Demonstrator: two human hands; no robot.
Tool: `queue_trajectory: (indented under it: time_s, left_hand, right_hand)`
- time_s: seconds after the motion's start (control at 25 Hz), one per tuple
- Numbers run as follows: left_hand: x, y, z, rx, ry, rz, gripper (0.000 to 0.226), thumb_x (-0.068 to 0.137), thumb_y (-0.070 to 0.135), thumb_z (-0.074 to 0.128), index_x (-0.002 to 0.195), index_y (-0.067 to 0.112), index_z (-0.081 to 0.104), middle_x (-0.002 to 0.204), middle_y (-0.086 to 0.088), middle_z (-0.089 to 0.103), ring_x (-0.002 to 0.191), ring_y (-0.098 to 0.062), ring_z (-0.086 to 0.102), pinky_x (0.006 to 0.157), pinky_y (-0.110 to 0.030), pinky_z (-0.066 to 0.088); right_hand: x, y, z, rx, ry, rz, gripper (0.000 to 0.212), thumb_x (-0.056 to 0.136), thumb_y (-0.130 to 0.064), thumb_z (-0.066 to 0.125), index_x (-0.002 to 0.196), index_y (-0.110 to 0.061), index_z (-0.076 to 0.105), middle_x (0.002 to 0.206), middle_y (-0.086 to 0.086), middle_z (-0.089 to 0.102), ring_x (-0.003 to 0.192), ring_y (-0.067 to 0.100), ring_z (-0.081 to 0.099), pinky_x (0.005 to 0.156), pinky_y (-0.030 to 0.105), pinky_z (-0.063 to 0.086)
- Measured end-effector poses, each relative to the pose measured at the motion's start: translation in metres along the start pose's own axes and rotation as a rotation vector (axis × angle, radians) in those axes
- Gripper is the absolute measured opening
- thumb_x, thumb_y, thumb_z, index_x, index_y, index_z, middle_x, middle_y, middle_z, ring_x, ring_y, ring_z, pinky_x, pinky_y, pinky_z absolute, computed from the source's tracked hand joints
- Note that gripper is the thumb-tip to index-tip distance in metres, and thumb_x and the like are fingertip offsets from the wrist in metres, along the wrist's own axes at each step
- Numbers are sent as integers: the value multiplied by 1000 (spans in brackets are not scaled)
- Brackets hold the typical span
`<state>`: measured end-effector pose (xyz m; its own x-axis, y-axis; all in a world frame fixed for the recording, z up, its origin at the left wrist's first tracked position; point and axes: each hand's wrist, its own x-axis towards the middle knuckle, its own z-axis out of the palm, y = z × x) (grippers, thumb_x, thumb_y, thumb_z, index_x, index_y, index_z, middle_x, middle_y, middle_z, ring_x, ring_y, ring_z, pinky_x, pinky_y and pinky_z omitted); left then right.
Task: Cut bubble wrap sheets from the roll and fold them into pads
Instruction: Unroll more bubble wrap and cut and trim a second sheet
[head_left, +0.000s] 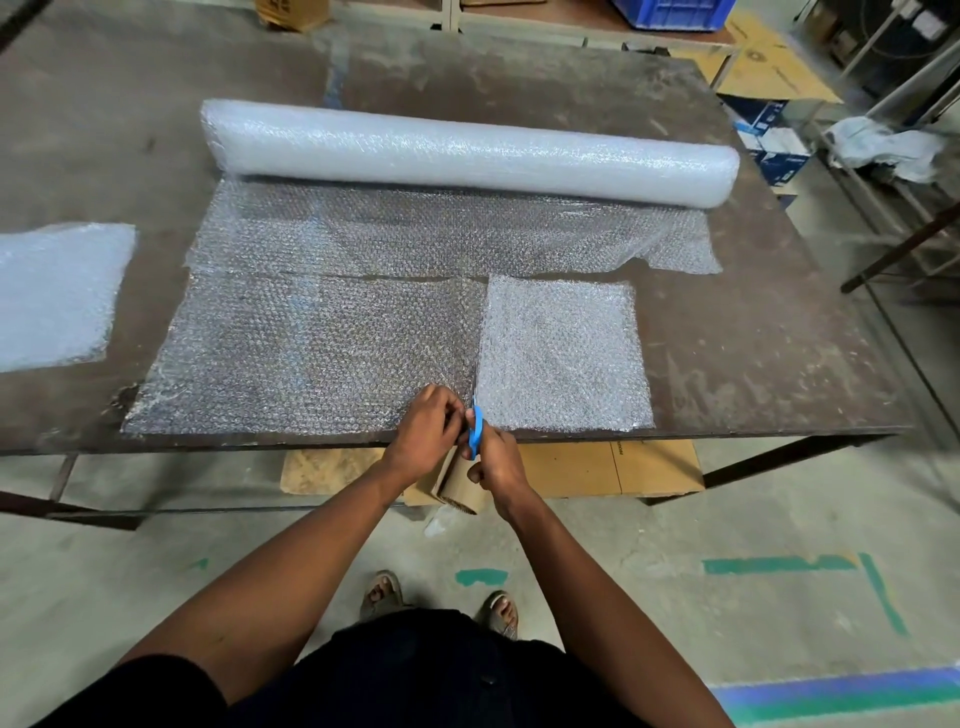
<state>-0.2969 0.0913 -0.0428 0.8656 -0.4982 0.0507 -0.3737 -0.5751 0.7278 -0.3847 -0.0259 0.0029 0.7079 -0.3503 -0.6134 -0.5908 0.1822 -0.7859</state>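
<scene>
- The right hand (491, 457) grips blue-handled scissors (475, 428) at the tabletop's (779, 338) near edge, blades pointing away.
- The left hand (428, 423), fingers curled, pinches the bubble wrap sheet (311, 353) just beside the blades.
- A folded pad (563, 353) lies right of the cut line.
- The bubble wrap roll (467, 150) lies across the far side.
- Another pad (57, 296) sits at the left edge.
</scene>
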Motion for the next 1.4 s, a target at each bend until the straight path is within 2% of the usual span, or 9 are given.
queue_trajectory:
  time_s: [0.12,0.28,0.4,0.56,0.72,1.0,1.16,1.4]
  left_hand:
    - [1,2,0,-5,0,-16,4,104,17,62,103,15,58,103,2,50,95,-16,50,83,-31,43]
    - [1,1,0,-41,-1,-33,5,103,17,62,101,15,57,103,0,51,95,-19,53,83,-37,49]
    - [0,3,0,-60,15,-67,8,105,17,60,101,20,53,105,0,52,94,-19,55,82,-36,48]
    - [0,6,-2,-154,92,-176,6,108,18,55,106,12,54,105,-3,57,95,-20,57,77,-29,38]
    - [1,7,-2,-284,178,-264,9,106,17,57,108,8,58,107,-5,64,97,-20,61,80,-30,41]
    - [4,6,0,-351,197,-299,7,104,19,60,104,12,61,103,-5,68,95,-21,65,84,-36,50]
    - [3,5,-1,-367,188,-313,7,105,20,60,105,13,61,103,-2,69,95,-19,65,81,-31,48]
    - [3,9,-5,-325,170,-299,5,104,18,61,103,13,59,103,-5,67,93,-19,63,73,-20,41]
  right_hand:
    - [1,-7,2,26,-10,36,45,103,-57,61,81,-18,66,66,-1,56,43,10,35,42,20,25]
    - [2,-3,1,41,-24,10,43,103,-55,63,83,-17,65,72,3,52,46,11,27,43,22,20]
    - [0,-6,0,10,-21,49,45,104,-56,60,88,-14,69,71,2,56,43,11,31,44,21,20]
    - [-9,-14,-2,-52,-60,75,58,101,-69,50,90,-16,71,70,0,62,42,14,43,41,19,24]
    - [-13,-19,-7,6,-45,78,54,99,-70,54,90,-19,69,69,0,59,41,11,36,39,21,21]
    - [9,-31,-18,50,-126,122,52,100,-68,51,86,-19,63,66,-3,53,41,9,27,40,21,11]
    - [19,-33,-17,133,-190,181,54,98,-69,51,83,-18,63,63,-4,50,39,8,24,37,21,11]
    - [22,-27,-17,190,-210,174,55,98,-69,53,88,-16,63,66,-3,52,40,9,24,38,20,11]
